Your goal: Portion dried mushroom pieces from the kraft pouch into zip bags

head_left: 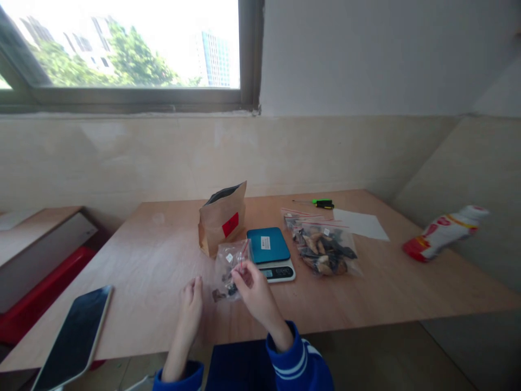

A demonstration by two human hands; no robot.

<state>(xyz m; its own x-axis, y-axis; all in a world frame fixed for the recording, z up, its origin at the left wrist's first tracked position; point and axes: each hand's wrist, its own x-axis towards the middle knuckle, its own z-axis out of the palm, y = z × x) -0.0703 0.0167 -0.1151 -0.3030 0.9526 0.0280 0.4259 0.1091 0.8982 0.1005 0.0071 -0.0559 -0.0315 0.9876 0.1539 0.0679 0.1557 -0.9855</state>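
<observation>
My right hand [253, 288] pinches the edge of a small clear zip bag [228, 263] with a few dark pieces at its bottom. Just left of that bag, my left hand [191, 301] rests by the table with its fingers together; whether anything is between them is too small to tell. Behind the bag stands an open brown paper pouch [220, 222] with a red label. A kitchen scale [268, 247] with a blue-green plate and a white base lies right behind my right hand. Beyond it is a larger zip bag [325, 250] full of dark and tan dried pieces.
A tablet [77, 334] lies at the table's left front. Screwdrivers [321, 203] and a white paper sheet [362, 224] are at the back right, a red and white bottle [443, 233] at the far right. A wooden table [154, 255] bears these, below a window.
</observation>
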